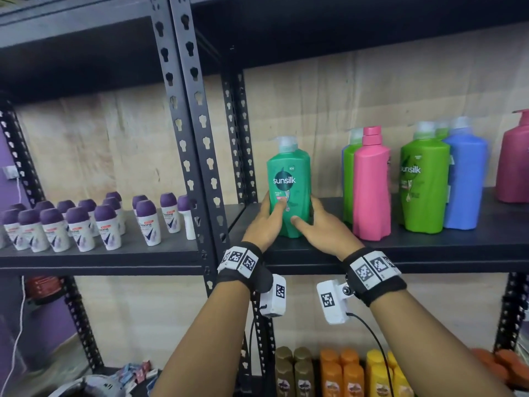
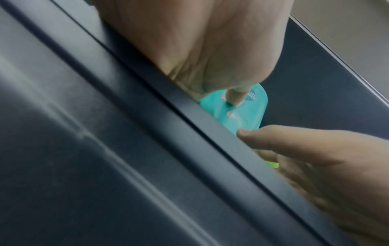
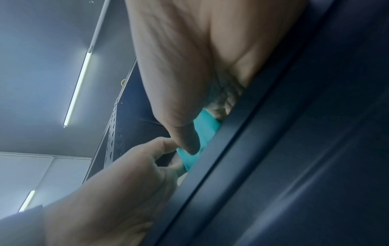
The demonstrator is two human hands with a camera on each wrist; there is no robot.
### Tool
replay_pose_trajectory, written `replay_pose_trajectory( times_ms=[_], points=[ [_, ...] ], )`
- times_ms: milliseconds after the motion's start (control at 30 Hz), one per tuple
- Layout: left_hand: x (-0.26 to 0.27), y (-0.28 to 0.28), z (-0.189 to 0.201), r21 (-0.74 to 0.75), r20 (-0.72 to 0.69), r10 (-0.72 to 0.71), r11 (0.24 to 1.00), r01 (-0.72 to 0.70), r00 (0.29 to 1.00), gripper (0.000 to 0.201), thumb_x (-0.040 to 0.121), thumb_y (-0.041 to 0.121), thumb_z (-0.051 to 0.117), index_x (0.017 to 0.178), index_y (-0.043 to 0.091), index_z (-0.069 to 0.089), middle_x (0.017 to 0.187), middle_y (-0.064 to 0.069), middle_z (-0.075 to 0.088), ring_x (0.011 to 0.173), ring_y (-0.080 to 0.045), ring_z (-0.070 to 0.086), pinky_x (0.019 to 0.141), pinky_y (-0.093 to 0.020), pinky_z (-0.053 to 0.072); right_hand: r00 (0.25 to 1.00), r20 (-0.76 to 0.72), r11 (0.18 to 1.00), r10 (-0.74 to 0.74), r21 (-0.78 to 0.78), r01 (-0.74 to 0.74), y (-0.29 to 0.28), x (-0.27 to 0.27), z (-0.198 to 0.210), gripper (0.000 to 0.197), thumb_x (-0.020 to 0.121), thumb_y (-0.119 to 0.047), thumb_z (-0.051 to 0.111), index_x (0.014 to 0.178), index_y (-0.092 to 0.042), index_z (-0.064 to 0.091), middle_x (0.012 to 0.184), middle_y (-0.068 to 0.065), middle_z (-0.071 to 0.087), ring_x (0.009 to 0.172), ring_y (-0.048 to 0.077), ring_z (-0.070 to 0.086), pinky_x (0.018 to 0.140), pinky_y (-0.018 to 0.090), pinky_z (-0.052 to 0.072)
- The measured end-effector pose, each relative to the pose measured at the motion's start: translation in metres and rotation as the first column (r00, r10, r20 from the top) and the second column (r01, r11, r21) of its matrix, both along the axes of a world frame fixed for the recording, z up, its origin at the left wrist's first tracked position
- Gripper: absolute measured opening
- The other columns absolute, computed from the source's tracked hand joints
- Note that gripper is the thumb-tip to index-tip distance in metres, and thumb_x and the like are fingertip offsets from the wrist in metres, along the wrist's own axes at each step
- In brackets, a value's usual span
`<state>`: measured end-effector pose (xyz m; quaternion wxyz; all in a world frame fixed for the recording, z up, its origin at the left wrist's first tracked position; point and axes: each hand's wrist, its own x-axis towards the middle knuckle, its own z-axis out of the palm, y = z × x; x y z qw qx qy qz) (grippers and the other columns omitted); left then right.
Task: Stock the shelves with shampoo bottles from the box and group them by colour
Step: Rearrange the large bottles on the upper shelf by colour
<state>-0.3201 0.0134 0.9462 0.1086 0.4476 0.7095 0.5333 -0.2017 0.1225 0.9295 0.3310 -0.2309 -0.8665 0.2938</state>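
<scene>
- The teal bottle (image 1: 289, 184) stands upright on the shelf (image 1: 429, 242), at its left end, near the front edge.
- The left hand (image 1: 262, 224) clasps its lower left side, thumb across the label; the right hand (image 1: 320, 224) clasps its lower right side, thumb on the front. Both grips are closed round the bottle, low on its body, with the pump top well above them.
- In the left wrist view, the left thumb (image 2: 234, 97) presses the label.
- Further right on the same shelf, well apart from the held bottle: one pink bottle (image 1: 372, 184), at least two lime green bottles (image 1: 423, 181), at least one blue bottle (image 1: 465, 181), and one magenta bottle (image 1: 513, 159) cut by the frame edge.
- The neighbouring shelf holds many purple-capped roll-ons (image 1: 78, 224); the count is unclear.
</scene>
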Motion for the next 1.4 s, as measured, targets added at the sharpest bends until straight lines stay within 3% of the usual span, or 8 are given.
replay_pose_trajectory(
  times_ms=[100, 333, 633, 833, 933, 1100, 1233, 1400],
  points=[
    [-0.001, 0.001, -0.002, -0.019, -0.052, 0.006, 1.000, -0.007, 0.999, 0.060, 0.086, 0.086, 0.028, 0.143, 0.066, 0.024, 0.147, 0.014, 0.053, 0.132, -0.022, 0.055, 0.100, -0.032, 0.037, 1.000, -0.001, 0.999, -0.024, 0.043, 0.024, 0.000, 0.001, 0.000, 0.074, 0.099, -0.048, 0.057, 0.159, -0.034, 0.016, 0.141, 0.004, 0.062, 0.119, 0.028, 0.065, 0.087, 0.031, 0.047],
    [-0.007, 0.006, -0.007, -0.049, -0.121, 0.011, 0.999, -0.017, 0.993, 0.066, 0.092, 0.083, 0.022, 0.153, 0.057, 0.017, 0.150, 0.007, 0.054, 0.132, -0.026, 0.056, 0.108, -0.039, 0.041, 0.997, 0.030, 0.995, -0.073, 0.071, 0.070, 0.002, -0.001, -0.002, 0.075, 0.101, -0.044, 0.056, 0.160, -0.029, 0.013, 0.141, 0.012, 0.062, 0.120, 0.035, 0.063, 0.093, 0.038, 0.050],
    [-0.013, 0.009, -0.012, -0.064, -0.170, 0.048, 0.996, -0.060, 0.984, 0.073, 0.092, 0.083, 0.024, 0.155, 0.047, 0.024, 0.146, 0.002, 0.057, 0.129, -0.027, 0.058, 0.110, -0.045, 0.043, 0.990, 0.054, 0.990, -0.131, 0.049, 0.129, -0.006, 0.001, 0.002, 0.060, 0.101, -0.045, 0.056, 0.150, -0.017, 0.037, 0.135, 0.013, 0.064, 0.119, 0.034, 0.063, 0.093, 0.039, 0.052],
    [-0.008, 0.010, -0.017, -0.121, -0.244, 0.140, 0.977, -0.174, 0.960, 0.069, 0.096, 0.077, 0.023, 0.143, 0.030, 0.042, 0.132, -0.006, 0.065, 0.118, -0.031, 0.062, 0.095, -0.039, 0.047, 0.987, -0.033, 0.987, -0.155, 0.043, 0.157, -0.014, 0.008, 0.003, 0.050, 0.097, -0.037, 0.059, 0.139, -0.012, 0.048, 0.129, 0.010, 0.064, 0.114, 0.029, 0.063, 0.093, 0.041, 0.053],
    [0.003, 0.007, -0.022, -0.025, -0.312, 0.265, 0.957, -0.287, 0.912, 0.061, 0.098, 0.071, 0.032, 0.126, 0.023, 0.057, 0.116, -0.008, 0.070, 0.106, -0.031, 0.065, 0.089, -0.041, 0.052, 0.989, -0.053, 0.989, -0.139, 0.050, 0.142, -0.018, 0.012, 0.003, 0.048, 0.097, -0.033, 0.058, 0.138, -0.012, 0.048, 0.129, 0.009, 0.064, 0.113, 0.026, 0.063, 0.095, 0.040, 0.053],
    [0.017, 0.006, -0.031, 0.305, -0.354, 0.458, 0.881, -0.362, 0.816, 0.030, 0.098, 0.034, 0.060, 0.108, 0.006, 0.065, 0.108, -0.011, 0.064, 0.098, -0.031, 0.062, 0.085, -0.044, 0.052, 0.991, -0.083, 0.990, -0.103, 0.090, 0.110, -0.026, 0.032, 0.000, 0.051, 0.099, -0.033, 0.057, 0.145, -0.016, 0.045, 0.129, 0.004, 0.059, 0.111, 0.019, 0.062, 0.100, 0.042, 0.052],
    [0.033, 0.011, -0.028, 0.420, -0.323, 0.465, 0.851, -0.316, 0.824, 0.013, 0.094, 0.021, 0.062, 0.096, 0.009, 0.062, 0.097, -0.007, 0.061, 0.091, -0.027, 0.061, 0.080, -0.043, 0.051, 0.987, -0.114, 0.953, -0.112, 0.268, 0.140, -0.033, 0.060, 0.000, 0.022, 0.100, -0.025, 0.055, 0.118, -0.016, 0.064, 0.101, 0.000, 0.063, 0.091, 0.015, 0.061, 0.087, 0.041, 0.053],
    [0.066, 0.024, -0.005, 0.493, -0.425, 0.431, 0.847, -0.196, 0.796, 0.012, 0.094, 0.023, 0.062, 0.093, 0.011, 0.063, 0.093, -0.005, 0.063, 0.087, -0.026, 0.061, 0.076, -0.039, 0.050, 0.968, -0.122, 0.885, -0.219, 0.393, 0.249, -0.041, 0.098, 0.021, 0.016, 0.098, -0.022, 0.052, 0.093, -0.014, 0.065, 0.097, 0.001, 0.063, 0.087, 0.021, 0.058, 0.078, 0.042, 0.051]
  ],
)
